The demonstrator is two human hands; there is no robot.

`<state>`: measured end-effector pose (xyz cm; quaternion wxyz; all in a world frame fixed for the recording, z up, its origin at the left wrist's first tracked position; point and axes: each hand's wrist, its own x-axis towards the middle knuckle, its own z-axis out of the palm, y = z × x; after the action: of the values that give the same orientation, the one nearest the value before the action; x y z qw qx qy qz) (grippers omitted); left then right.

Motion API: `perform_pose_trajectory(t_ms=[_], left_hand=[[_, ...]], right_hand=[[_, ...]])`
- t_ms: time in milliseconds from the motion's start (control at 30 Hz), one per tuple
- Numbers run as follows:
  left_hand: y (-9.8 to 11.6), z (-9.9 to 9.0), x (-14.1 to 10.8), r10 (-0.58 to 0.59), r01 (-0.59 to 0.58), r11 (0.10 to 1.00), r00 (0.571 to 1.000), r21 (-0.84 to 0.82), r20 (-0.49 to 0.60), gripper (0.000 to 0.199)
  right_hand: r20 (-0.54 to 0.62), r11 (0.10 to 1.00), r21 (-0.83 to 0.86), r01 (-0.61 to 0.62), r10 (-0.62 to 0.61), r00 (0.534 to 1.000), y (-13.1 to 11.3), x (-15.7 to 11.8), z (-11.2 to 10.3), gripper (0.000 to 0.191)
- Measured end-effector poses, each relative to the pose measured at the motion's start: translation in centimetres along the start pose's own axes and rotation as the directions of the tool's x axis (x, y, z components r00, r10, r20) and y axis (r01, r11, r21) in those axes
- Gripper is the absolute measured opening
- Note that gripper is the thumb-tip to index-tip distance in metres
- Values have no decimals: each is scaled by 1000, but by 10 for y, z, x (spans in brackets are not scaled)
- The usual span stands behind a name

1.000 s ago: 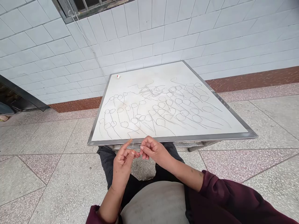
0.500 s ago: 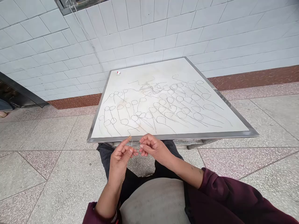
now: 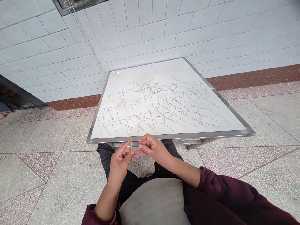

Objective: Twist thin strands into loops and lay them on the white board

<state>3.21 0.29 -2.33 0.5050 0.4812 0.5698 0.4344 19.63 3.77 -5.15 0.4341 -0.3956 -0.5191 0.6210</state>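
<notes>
My left hand (image 3: 120, 159) is in front of the table's near edge, thumb and fingers pinched on a thin pale strand (image 3: 131, 145) that runs up toward its index fingertip. Close on its right, my right hand (image 3: 153, 148) has its thumb and fingertips pressed together; what they hold is too small to make out. Many thin dark strands, most with a loop at one end, lie across the white tabletop (image 3: 159, 68). Toward the back middle, several of them cross in a tangled heap (image 3: 152, 88).
A small white and red object (image 3: 117, 74) sits at the table's back left corner. The metal-edged table stands against a white tiled wall (image 3: 131, 36). My legs are under its near edge. Part of another person's foot (image 3: 2, 116) shows at far left.
The whole view has shifted slightly. Both hands stay close together at the table's near edge, with only slight finger movement.
</notes>
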Motion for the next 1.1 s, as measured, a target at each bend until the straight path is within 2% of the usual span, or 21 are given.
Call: perform_pose_trajectory(t_ms=[133,333,800,933,1000,1100], left_hand=[[-4,-1,0,15,-15,999,1000,37,-10,48],[-11,-2,0,34,-34,998,999,51,1,47],[-9,2,1,-42,38,996,998,-81,-50,44],[-6,3,-1,-51,46,993,998,-113,-43,54],[-5,5,-3,-32,21,990,997,-143,-75,63],[-4,7,-5,-7,-21,985,986,-169,-165,72]], right_hand=[[7,999,-42,33,-32,999,0,-1,1,10],[-13,995,-103,13,-14,1000,1,-1,0,9],[-17,998,-53,22,-23,1000,2,-1,4,10],[6,999,-25,36,-36,999,4,0,5,11],[36,999,-11,45,-45,998,4,0,3,12],[84,989,-130,76,-65,994,0,-1,-3,16]])
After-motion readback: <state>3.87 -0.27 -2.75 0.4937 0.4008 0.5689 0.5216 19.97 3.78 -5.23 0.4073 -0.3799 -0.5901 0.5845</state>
